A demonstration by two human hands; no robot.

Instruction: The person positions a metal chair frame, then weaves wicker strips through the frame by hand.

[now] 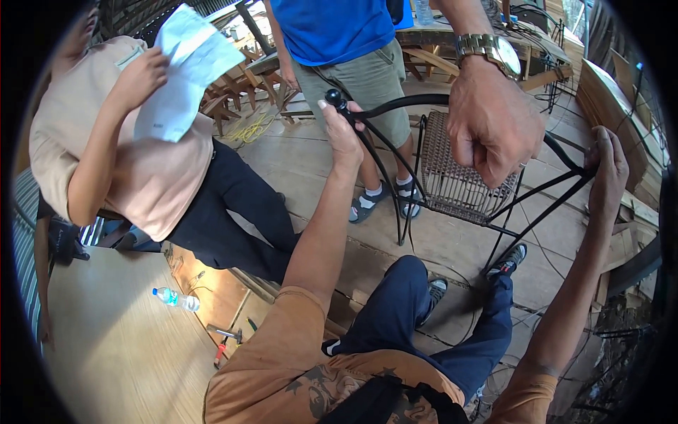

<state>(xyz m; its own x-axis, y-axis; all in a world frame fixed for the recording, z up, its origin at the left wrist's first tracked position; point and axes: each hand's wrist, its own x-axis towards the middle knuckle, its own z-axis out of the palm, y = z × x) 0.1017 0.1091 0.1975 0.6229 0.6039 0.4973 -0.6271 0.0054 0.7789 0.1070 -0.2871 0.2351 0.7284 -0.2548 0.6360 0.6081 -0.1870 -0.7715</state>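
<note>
Fingers (337, 113) of the left hand (344, 133) are wrapped around the black knob end of the chair frame (452, 106); fingers (602, 145) of the right hand (609, 169) are curled around the frame's far bar. Against the frame's woven seat (452, 173) hangs another person's fist (491, 127), and behind the frame stands a person in a blue shirt (332, 25)

Clear plastic water bottle (176, 299), blue label, lying on the wooden tabletop (120, 353).
</note>
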